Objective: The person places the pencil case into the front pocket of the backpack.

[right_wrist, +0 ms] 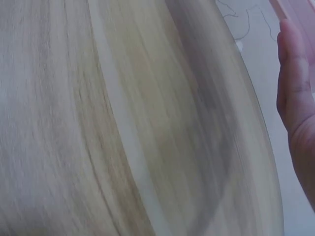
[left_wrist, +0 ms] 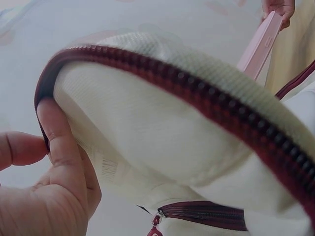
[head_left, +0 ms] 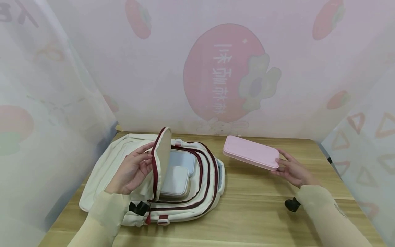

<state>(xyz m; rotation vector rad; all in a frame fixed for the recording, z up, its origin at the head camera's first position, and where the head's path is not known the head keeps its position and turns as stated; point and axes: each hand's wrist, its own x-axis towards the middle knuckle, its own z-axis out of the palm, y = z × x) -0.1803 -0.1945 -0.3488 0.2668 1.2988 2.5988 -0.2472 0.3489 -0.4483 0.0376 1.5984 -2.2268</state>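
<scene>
A cream backpack point(head_left: 106, 181) with dark red zips lies flat on the table's left half. My left hand point(head_left: 135, 169) pinches the edge of its unzipped front flap point(head_left: 165, 161) and holds it upright; in the left wrist view, thumb and fingers point(left_wrist: 61, 137) grip the zip edge. Inside the pocket sit a white rounded case point(head_left: 176, 180) and a pale blue case point(head_left: 183, 160), both partly covered by the flap. To the right of the backpack, my right hand point(head_left: 291, 169) grips one end of a flat pink box point(head_left: 251, 151), tilted above the table.
Wood-grain table point(head_left: 247, 219) extends in front and to the right. Pale printed cloth point(head_left: 166, 75) hangs behind and at both sides. A red zip pull point(head_left: 148, 219) dangles at the backpack's near side. Black wrist pieces point(head_left: 292, 204) show near both cuffs.
</scene>
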